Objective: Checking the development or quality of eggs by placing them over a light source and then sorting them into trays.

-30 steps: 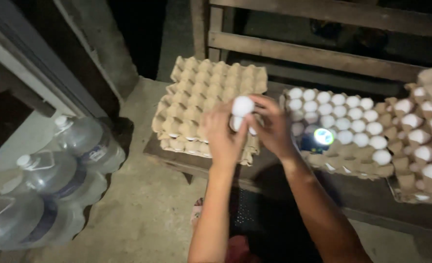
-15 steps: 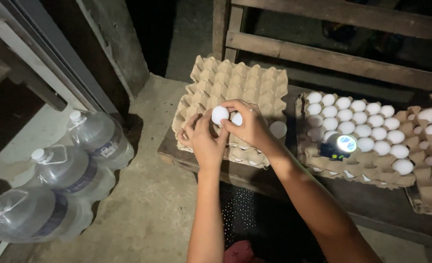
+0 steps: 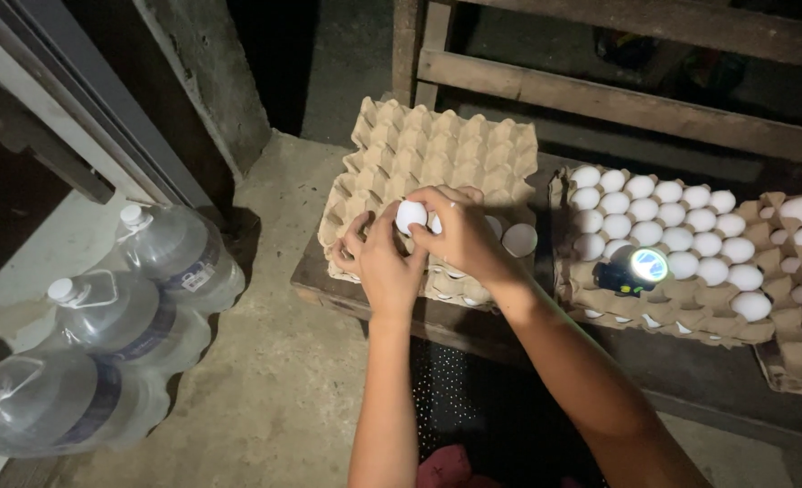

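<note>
Two hands meet above the near edge of an empty cardboard egg tray point(image 3: 437, 158) that lies on a dark wooden surface point(image 3: 329, 287). The left hand point(image 3: 381, 262) is cupped, fingers closed around a white egg point(image 3: 410, 215) held just above the tray. The right hand point(image 3: 462, 237) closes over the same egg from the right, fingertips touching it and a second white egg point(image 3: 435, 223) pressed against it. One further egg point(image 3: 519, 239) sits in a cell at the tray's right edge, just beside the right hand. To the right, a second tray point(image 3: 591, 303) is filled with white eggs, and a small lit lamp point(image 3: 647, 265) rests on its near rows. Three clear water bottles point(image 3: 116, 316) lie on the concrete floor point(image 3: 284, 389) at left, well apart from the hands.
</note>
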